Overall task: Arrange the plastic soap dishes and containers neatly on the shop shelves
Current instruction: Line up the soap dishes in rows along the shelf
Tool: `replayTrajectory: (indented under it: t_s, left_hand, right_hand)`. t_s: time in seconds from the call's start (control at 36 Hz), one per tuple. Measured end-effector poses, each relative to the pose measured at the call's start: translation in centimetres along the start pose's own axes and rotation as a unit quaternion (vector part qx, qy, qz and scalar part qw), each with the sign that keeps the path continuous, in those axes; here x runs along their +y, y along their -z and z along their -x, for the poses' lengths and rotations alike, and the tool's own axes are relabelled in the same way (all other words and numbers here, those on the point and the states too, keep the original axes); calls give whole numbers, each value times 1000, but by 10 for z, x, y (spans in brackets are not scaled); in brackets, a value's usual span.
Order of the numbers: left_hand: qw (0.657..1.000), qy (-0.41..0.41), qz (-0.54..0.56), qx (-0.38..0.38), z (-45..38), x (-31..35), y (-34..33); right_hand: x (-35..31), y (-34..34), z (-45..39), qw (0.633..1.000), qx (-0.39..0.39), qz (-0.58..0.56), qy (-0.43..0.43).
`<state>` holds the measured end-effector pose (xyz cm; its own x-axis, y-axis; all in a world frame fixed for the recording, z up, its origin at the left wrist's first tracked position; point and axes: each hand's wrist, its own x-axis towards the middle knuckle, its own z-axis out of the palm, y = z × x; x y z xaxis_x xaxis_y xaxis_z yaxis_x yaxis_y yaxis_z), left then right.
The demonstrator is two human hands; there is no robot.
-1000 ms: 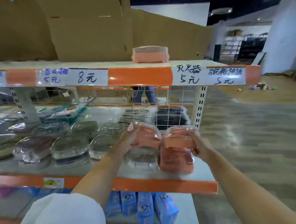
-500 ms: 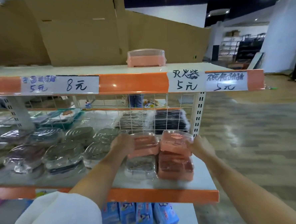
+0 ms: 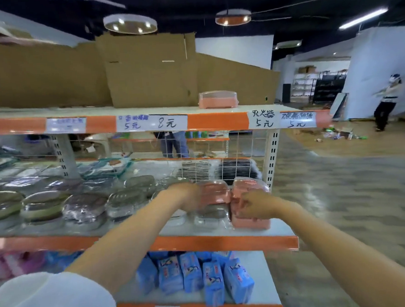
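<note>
Middle shelf (image 3: 225,230): left hand (image 3: 190,198) holds pink dish (image 3: 213,193); right hand (image 3: 252,206) grips pink stack (image 3: 250,221).

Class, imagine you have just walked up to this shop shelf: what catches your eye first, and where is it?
Two bare hands, left hand and right hand, meet at the pink soap dishes stacked at the right end of the middle shelf. A lone pink container stands on the top shelf, above handwritten price labels.
</note>
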<state>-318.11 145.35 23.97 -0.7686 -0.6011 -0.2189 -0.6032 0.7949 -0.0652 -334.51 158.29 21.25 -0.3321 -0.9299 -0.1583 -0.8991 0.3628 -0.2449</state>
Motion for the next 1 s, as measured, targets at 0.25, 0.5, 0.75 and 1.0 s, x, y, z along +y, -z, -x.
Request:
replayTrajectory:
  t_s: [0.25,0.5,0.75,1.0]
  left_hand:
    - [992,-64,-3,105,86,-9,84]
    - [973,-41,11,225,119,-12,175]
    - [966,59,27,249,65,-42,203]
    - [961,117,58,245,-20,-70,229]
  right_hand:
    - [-75,81,72,992,63,21,109]
    - [-100,176,98,970,202,15,134]
    - [-56,227,44,965,250,-28,76]
    - [-6,256,-54,972,226,-61,24]
